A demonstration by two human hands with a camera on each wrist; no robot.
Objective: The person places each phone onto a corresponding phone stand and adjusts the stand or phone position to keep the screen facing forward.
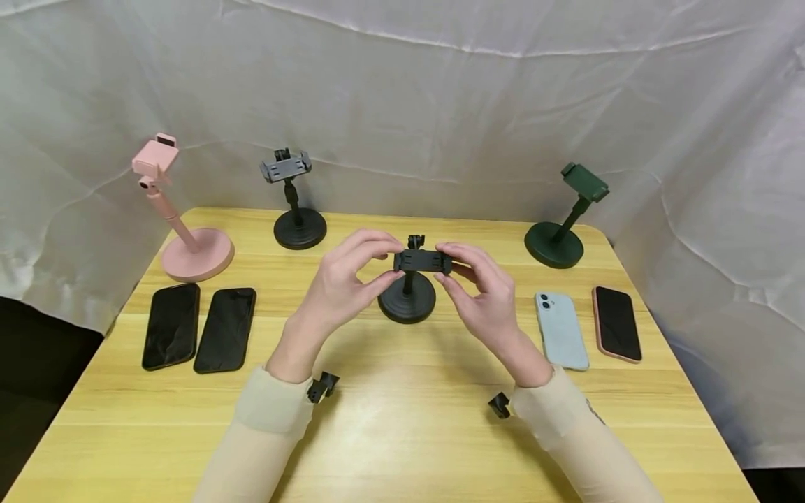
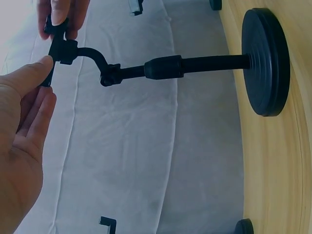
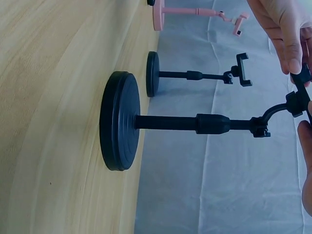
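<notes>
A black phone stand (image 1: pixel 407 302) stands upright on the wooden table, its round base flat on the surface. My left hand (image 1: pixel 339 279) pinches the left end of its phone clamp (image 1: pixel 423 261) between thumb and fingers. At the clamp's other end, my right hand (image 1: pixel 484 290) grips with thumb below and fingers above. The left wrist view shows the clamp joined by a curved arm to the stand's pole (image 2: pixel 214 63). No phone sits in the clamp.
Behind stand a pink phone stand (image 1: pixel 198 255), another black stand (image 1: pixel 300 229) and a dark green one (image 1: pixel 555 244). Two black phones (image 1: pixel 171 326) lie at left. A light blue phone (image 1: pixel 562 332) and a pink-edged phone (image 1: pixel 618 323) lie at right. Grey cloth (image 1: pixel 402 126) hangs behind.
</notes>
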